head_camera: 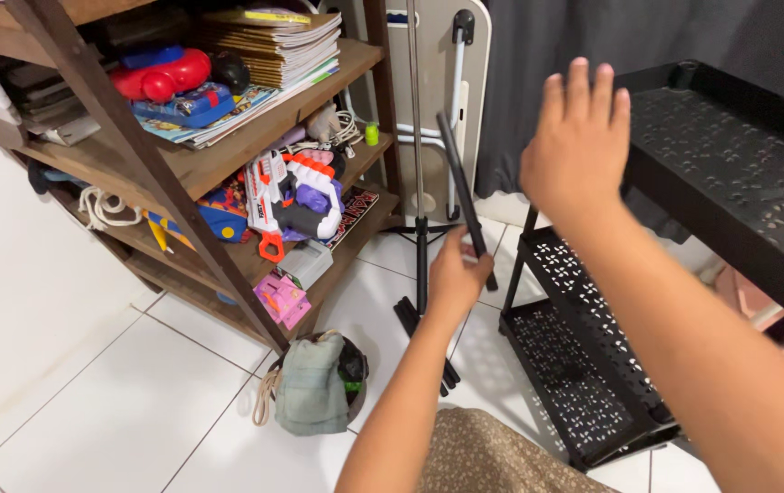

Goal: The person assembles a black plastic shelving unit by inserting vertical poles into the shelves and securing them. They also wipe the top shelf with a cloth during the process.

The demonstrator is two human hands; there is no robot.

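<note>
Gripping a thin dark bar [461, 183], the left hand [456, 274] has its fingers clenched round the lower end, so the bar stands tilted, its top leaning left toward the stand pole [417, 137].

- Right hand [576, 137]: raised, fingers spread and released, holding nothing; it hovers just beside the cart's top tray [730, 173], apart from the bar.
- Black cart: perforated trays, lower tray [584, 365] low above the tiled floor [136, 393].
- Stand: upright pole, folded legs resting on the floor beside the cart.
- Wooden shelf [182, 164]: toy blaster [292, 196], red toy [159, 78], stacked books [273, 46], all laid flat on its boards.
- Basket [314, 393]: on the floor at the shelf's foot, cloth draped over it.
</note>
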